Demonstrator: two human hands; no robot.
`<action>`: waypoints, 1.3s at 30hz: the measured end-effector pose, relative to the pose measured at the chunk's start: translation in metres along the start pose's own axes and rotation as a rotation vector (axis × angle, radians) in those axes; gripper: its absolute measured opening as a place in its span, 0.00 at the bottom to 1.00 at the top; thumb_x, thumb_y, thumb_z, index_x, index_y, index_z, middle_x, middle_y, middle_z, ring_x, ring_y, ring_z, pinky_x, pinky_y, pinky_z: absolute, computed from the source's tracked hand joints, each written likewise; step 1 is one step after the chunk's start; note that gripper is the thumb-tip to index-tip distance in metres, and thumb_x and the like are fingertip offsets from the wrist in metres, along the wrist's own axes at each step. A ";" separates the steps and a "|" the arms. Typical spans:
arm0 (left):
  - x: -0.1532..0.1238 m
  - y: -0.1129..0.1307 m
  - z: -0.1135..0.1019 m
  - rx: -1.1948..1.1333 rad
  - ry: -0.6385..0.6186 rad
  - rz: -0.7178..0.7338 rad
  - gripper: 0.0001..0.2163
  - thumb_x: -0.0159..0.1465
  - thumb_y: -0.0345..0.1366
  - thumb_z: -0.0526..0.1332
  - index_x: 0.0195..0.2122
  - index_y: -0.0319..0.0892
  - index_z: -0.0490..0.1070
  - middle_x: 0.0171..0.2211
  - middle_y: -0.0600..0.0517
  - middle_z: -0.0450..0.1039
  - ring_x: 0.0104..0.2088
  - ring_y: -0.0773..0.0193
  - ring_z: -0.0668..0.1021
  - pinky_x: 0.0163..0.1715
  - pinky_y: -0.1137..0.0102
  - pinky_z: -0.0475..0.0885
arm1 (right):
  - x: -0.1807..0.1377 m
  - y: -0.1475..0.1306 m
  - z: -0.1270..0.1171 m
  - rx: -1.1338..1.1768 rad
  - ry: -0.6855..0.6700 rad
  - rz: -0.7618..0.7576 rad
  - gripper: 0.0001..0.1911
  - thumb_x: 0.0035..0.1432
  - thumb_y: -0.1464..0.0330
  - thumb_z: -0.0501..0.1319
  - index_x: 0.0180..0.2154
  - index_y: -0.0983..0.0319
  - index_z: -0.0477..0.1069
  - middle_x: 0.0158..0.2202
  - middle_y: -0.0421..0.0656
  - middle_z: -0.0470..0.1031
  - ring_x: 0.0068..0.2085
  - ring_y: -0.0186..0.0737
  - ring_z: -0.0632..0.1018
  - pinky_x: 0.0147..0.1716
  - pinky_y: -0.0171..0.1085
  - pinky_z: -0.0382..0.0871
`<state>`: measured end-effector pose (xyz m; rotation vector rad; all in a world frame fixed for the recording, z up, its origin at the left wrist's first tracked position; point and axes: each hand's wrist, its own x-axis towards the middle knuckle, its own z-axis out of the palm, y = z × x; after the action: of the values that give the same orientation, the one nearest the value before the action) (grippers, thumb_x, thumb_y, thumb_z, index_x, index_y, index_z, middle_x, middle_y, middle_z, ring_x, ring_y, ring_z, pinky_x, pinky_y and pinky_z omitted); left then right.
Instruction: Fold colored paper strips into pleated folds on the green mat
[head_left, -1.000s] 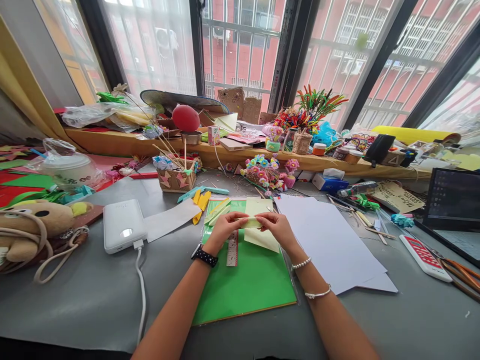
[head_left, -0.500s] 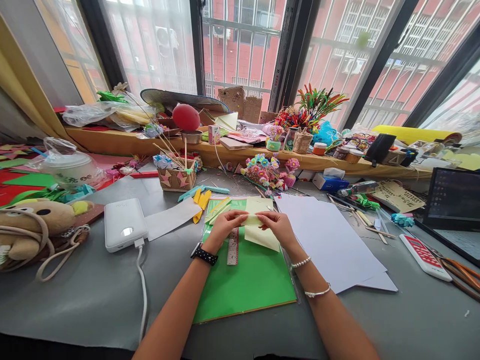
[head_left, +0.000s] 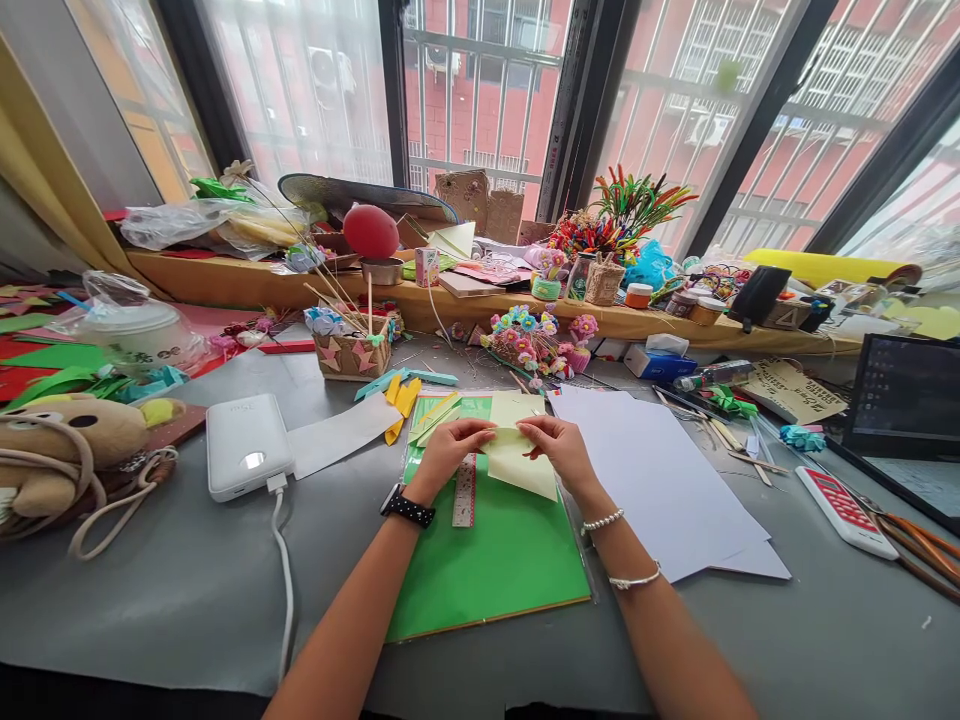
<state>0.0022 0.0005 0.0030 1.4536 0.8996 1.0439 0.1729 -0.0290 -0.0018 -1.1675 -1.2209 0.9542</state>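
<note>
While sitting mid-frame over the glossy green board (head_left: 487, 560), the left hand (head_left: 450, 450) is pinching the left edge of a pale yellow paper sheet (head_left: 517, 460) and the right hand (head_left: 559, 450) is pinching its right edge. The thin, matte sheet is looking easy to crease crookedly or tear if the hands pull unevenly. A flat steel ruler (head_left: 465, 490) is lying beside it.

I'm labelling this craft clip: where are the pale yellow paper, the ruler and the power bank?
pale yellow paper (head_left: 521, 468), head view, on its flat lower half.
ruler (head_left: 464, 495), head view, on its middle.
power bank (head_left: 244, 445), head view, on its top face.
</note>
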 end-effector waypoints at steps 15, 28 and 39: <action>0.003 -0.005 -0.006 -0.042 0.028 -0.030 0.14 0.44 0.41 0.64 0.30 0.40 0.75 0.31 0.49 0.75 0.30 0.64 0.73 0.29 0.72 0.69 | -0.001 -0.006 -0.001 0.077 -0.053 0.018 0.13 0.38 0.63 0.64 0.29 0.64 0.75 0.24 0.41 0.74 0.20 0.32 0.73 0.21 0.34 0.71; 0.000 -0.001 -0.005 -0.171 -0.021 -0.076 0.15 0.46 0.39 0.64 0.34 0.39 0.73 0.35 0.49 0.73 0.35 0.63 0.73 0.34 0.71 0.70 | -0.002 -0.005 0.000 0.110 -0.038 -0.004 0.12 0.39 0.64 0.64 0.29 0.63 0.76 0.26 0.41 0.74 0.23 0.33 0.73 0.25 0.36 0.73; 0.002 -0.004 -0.001 -0.268 -0.070 -0.210 0.15 0.47 0.43 0.63 0.31 0.38 0.72 0.28 0.52 0.73 0.28 0.68 0.74 0.31 0.72 0.73 | -0.003 -0.002 0.007 0.086 -0.047 -0.040 0.10 0.41 0.65 0.61 0.28 0.61 0.76 0.29 0.41 0.75 0.26 0.33 0.73 0.25 0.36 0.74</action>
<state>0.0016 0.0032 -0.0009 1.1401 0.8089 0.9123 0.1659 -0.0313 -0.0002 -1.0543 -1.2242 0.9992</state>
